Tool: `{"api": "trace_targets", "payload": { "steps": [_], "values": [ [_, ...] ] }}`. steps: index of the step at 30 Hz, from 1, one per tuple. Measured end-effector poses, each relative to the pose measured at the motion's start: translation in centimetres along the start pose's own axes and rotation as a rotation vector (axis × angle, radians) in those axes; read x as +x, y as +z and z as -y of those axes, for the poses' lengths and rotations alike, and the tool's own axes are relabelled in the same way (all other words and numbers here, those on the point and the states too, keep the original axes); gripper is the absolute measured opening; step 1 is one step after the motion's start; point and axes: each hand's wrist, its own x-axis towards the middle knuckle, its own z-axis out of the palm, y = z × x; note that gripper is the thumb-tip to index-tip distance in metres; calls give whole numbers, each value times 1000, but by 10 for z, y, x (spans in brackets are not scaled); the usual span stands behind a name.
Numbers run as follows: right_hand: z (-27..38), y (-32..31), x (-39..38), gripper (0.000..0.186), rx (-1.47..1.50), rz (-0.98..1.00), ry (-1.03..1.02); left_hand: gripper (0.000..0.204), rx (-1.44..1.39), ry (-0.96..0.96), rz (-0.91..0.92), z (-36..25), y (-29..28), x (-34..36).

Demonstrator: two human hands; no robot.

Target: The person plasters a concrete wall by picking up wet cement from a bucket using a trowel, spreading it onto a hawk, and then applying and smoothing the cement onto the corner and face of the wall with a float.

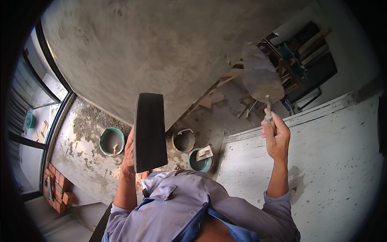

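Trowel (pixel 264 82) is up at far right, its handle gripped in your right hand (pixel 278 137), fingers wrapped round it; blade is blurred and see-through, so its outline and any load are hard to make out. Your left hand (pixel 129 154) holds a dark rectangular board (pixel 150 133) upright left of centre; most of those fingers are hidden behind it, so can't tell the full grip. Your feet are mostly covered by your shirt (pixel 177 193). Behind the blade, the timber pile (pixel 288 72) is jumbled, pieces hard to separate. Containers: left teal bucket (pixel 100 142) has grey contents and a small red-and-yellow item (pixel 115 149) in it; dirty-rimmed bucket (pixel 173 142), right of your board, has grey stuff, depth unclear; nearer teal bucket (pixel 206 166) has a pale flat tool (pixel 204 153) across its rim, partly hiding grey contents. Another teal container (pixel 30 119) shows far left beyond the glass, contents unclear.
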Motion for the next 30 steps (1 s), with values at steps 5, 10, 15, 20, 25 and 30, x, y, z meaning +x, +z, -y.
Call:
{"api": "trace_targets", "payload": {
  "steps": [5, 10, 15, 20, 25, 30],
  "values": [
    [16, -7, -11, 40, -127, -18, -59, 65, -86, -39, -6, 3, -6, 6],
    [23, 2, -8, 42, -379, 109, -123, 63, -437, -87, -30, -25, 1, 20],
    [31, -31, 9, 39, -281, -110, -118, 62, -432, 7, -40, -46, 8, 29],
    [32, -31, -4, 38, 149, -279, -182, 62, -222, 293, -81, -95, 23, 67],
    [3, 13, -29, 37, 308, -120, -45, 60, 451, 761, -178, -164, 39, 116],
    [-41, 43, -49, 38, 439, -146, 158, 65, 820, 1101, -277, -248, 84, 165]
  ]
}}
